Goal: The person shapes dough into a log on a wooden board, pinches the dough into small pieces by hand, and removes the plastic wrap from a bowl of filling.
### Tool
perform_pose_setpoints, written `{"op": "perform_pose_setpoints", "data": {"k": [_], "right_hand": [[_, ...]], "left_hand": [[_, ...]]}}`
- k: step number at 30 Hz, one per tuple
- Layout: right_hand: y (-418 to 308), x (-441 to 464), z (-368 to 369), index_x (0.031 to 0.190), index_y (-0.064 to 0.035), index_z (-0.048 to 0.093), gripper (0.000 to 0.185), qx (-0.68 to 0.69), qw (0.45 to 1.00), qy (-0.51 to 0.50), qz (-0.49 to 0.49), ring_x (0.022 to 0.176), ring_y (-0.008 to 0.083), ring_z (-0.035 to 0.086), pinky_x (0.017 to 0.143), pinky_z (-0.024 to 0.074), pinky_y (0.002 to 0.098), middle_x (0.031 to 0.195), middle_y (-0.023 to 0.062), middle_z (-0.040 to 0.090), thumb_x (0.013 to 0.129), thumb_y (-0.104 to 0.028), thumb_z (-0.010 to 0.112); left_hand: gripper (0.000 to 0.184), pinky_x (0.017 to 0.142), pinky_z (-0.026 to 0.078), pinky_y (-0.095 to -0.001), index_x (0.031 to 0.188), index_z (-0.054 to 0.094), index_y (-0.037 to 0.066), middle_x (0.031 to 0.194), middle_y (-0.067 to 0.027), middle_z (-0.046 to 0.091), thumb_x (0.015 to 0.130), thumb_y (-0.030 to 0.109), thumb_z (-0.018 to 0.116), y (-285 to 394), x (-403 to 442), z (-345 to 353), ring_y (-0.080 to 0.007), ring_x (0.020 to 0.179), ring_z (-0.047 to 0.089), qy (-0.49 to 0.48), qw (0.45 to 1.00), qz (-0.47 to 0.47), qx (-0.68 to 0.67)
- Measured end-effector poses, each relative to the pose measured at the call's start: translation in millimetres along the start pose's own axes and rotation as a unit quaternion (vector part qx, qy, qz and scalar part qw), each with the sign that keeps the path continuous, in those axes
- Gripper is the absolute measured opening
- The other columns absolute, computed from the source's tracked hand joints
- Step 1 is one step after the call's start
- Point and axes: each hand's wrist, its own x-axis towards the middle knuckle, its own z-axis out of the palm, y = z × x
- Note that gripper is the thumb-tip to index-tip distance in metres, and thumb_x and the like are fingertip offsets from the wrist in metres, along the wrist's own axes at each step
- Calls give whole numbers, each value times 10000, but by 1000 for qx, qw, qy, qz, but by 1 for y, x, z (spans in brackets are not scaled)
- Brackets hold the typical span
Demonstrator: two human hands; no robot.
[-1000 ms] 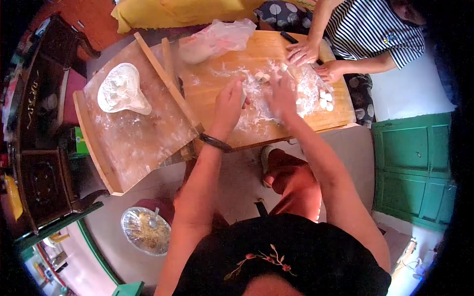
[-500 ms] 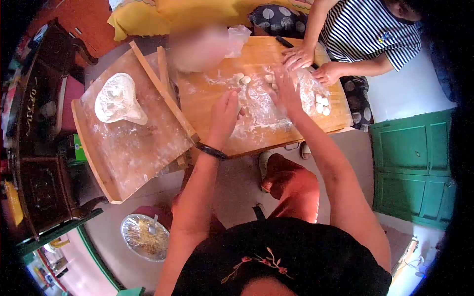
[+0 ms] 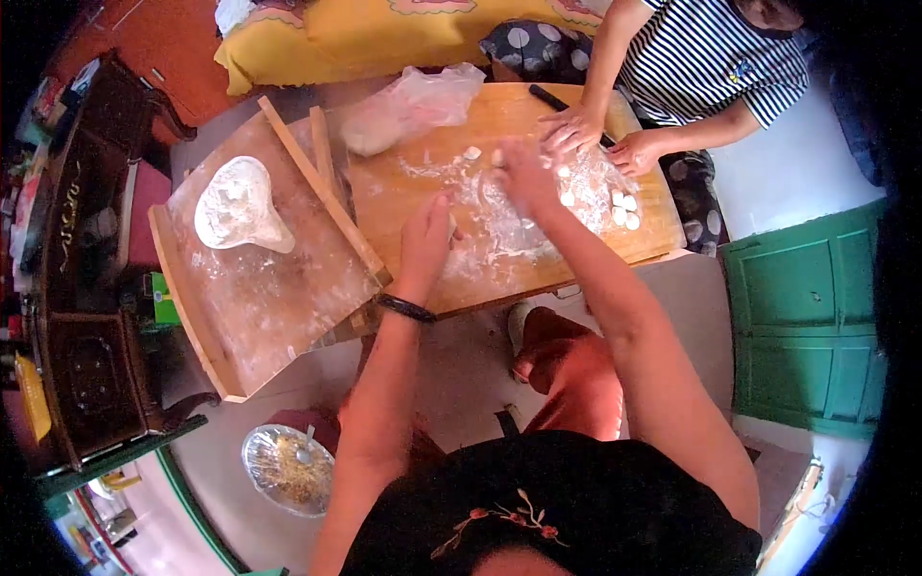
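Observation:
My left hand [image 3: 429,240] is closed above the near side of the floured wooden table [image 3: 384,259], a pale bit of dough [image 3: 452,227] showing at its fingers. Motion smears my right hand [image 3: 526,180], which is low over the floury middle of the tabletop; its fingers are unclear. Around it lie small white dough pieces, one at the far side [image 3: 472,153] and another closer to the right [image 3: 567,199]. Several dough pieces [image 3: 625,211] sit grouped near the table's right edge.
Across the table, a co-worker's hands [image 3: 574,130] are beside a black-handled rolling pin [image 3: 547,96]. A plastic bag [image 3: 423,101] lies at the back left. On the left, a rimmed board [image 3: 279,317] bears a white, gourd-shaped floury thing [image 3: 235,206]. A bowl of crumbly food [image 3: 288,470] stands below.
My right hand has moved left across the flour, uncovering dough pieces on its right. My left hand has shifted slightly left and down. The view has shifted a little.

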Motion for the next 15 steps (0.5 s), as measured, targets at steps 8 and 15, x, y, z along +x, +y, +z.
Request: {"op": "perform_pose_setpoints", "data": {"k": [8, 15], "right_hand": [[13, -42, -17, 1291, -84, 475, 426, -25, 998, 42, -48, 1331, 338, 303, 1077, 203, 538, 1391, 161, 401, 908, -270, 470], [-11, 8, 17, 1273, -51, 482, 439, 25, 997, 59, -42, 1255, 357, 401, 1051, 283, 468, 1294, 193, 493, 897, -276, 498]], "left_hand": [[387, 531, 394, -216, 1174, 581, 38, 634, -6, 557, 976, 324, 411, 5, -2, 2, -60, 561, 494, -10, 1000, 6, 12], [398, 537, 419, -234, 1205, 553, 26, 649, -17, 569, 975, 313, 400, -1, -1, 1, -79, 560, 513, 12, 999, -16, -26]]}}
